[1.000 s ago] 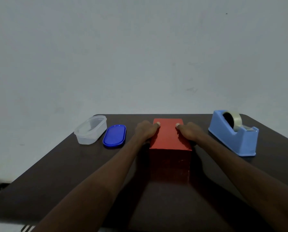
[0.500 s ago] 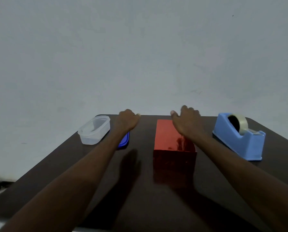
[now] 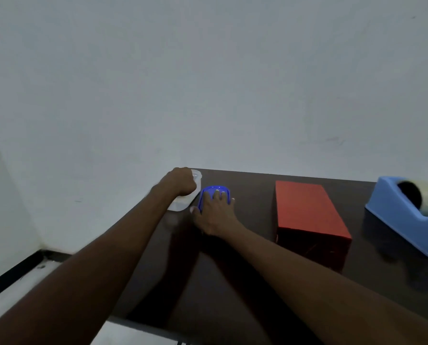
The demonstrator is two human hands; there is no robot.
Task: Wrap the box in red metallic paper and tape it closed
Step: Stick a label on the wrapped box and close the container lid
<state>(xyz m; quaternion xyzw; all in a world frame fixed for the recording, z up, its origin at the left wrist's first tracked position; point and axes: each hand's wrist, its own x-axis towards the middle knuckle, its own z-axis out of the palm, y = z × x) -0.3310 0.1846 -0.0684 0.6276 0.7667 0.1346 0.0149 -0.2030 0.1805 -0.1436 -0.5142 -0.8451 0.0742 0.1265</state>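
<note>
The red wrapped box [image 3: 310, 215] is sitting alone on the dark table [image 3: 232, 282], between the blue lid [image 3: 214, 191] and the blue tape dispenser [image 3: 407, 220]. No hand is touching it. All the sides I can see are covered in red shiny paper, so I think the wrapping is done or almost done.

The left hand [image 3: 179, 181] is curling around the clear plastic tub [image 3: 183, 202] and gripping it near the rim. The right hand [image 3: 214, 212] is lying on the blue lid with its fingers spread out flat, pressing and not pinching.

I think the person is tidying up now. Next the lid probably needs lifting and setting on the tub, lined up with the rim. I cannot tell if tape is on the box.
</note>
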